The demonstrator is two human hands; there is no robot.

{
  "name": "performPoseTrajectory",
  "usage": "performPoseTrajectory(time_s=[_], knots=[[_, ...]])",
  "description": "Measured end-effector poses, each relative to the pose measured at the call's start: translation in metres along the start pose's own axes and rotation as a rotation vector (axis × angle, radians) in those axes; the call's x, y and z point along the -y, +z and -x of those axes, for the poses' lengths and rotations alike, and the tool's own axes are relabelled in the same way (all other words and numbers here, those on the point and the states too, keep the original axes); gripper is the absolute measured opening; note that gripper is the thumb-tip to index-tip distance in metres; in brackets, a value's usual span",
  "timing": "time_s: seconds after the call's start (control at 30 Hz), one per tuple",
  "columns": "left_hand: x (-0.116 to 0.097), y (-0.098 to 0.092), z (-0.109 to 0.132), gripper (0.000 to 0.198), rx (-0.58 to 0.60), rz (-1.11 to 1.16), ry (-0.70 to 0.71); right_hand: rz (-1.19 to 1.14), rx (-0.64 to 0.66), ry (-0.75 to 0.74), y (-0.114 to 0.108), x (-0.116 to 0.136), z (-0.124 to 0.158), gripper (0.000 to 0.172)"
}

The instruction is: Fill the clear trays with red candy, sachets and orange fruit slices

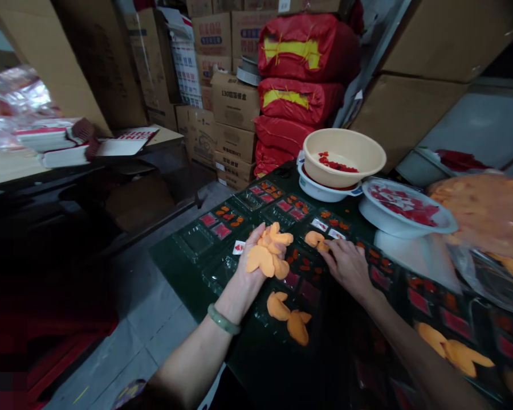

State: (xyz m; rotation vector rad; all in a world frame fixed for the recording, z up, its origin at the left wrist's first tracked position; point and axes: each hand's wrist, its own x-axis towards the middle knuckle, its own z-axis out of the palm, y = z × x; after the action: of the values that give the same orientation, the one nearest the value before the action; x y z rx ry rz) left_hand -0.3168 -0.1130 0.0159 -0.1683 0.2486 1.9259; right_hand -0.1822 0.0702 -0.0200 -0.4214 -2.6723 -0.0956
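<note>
My left hand [253, 263], a green bangle on its wrist, is raised over the table, palm up. Its fingers curl around a heap of orange folded pieces [270, 253] shaped like fortune cookies. To its right, my right hand [347, 266] reaches down with its fingertips closed on one orange folded piece [322, 246], beside another orange piece [313, 238] on a clear plastic tray. Two more orange pieces [298, 327] rest on a nearer tray. Clear compartment trays [196, 240] cover the dark green table, several with red sachets [221, 230] and small orange-red pieces [236, 220].
At the far right edge stand a cream basin [344, 142] with red bits and a white basin [444, 219] with red sachets. A big clear bag [487, 210] of orange pieces sits right. Red bundles [301, 54] and cartons [235, 97] are stacked behind. Another table [166, 135] stands left.
</note>
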Motion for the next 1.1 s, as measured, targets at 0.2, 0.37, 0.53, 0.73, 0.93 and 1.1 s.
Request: performPoseTrajectory(time_s=[0.2,0.37,0.53,0.73,0.93,1.1], knots=[[0.004,0.004,-0.001,0.027,-0.021,0.069,0.085,-0.56,-0.066,-0.084,-0.046,0.099,0.005,0.031],[-0.003,0.0,0.003,0.03,-0.039,0.073,0.114,-0.837,-0.057,-0.039,-0.052,0.125,-0.004,0.011],[-0.015,-0.011,0.002,0.034,-0.094,0.112,0.124,-1.05,0.022,0.155,-0.059,0.122,-0.007,0.017],[-0.021,-0.011,0.0,0.037,-0.08,0.169,0.143,-0.915,0.029,0.089,-0.04,0.129,-0.021,0.013],[-0.034,-0.01,0.002,0.031,-0.063,0.193,0.124,-1.092,0.06,0.137,-0.047,0.14,-0.02,0.014],[-0.047,-0.011,0.004,0.028,-0.173,0.248,0.112,-1.308,-0.004,0.48,-0.045,0.112,-0.046,0.016]])
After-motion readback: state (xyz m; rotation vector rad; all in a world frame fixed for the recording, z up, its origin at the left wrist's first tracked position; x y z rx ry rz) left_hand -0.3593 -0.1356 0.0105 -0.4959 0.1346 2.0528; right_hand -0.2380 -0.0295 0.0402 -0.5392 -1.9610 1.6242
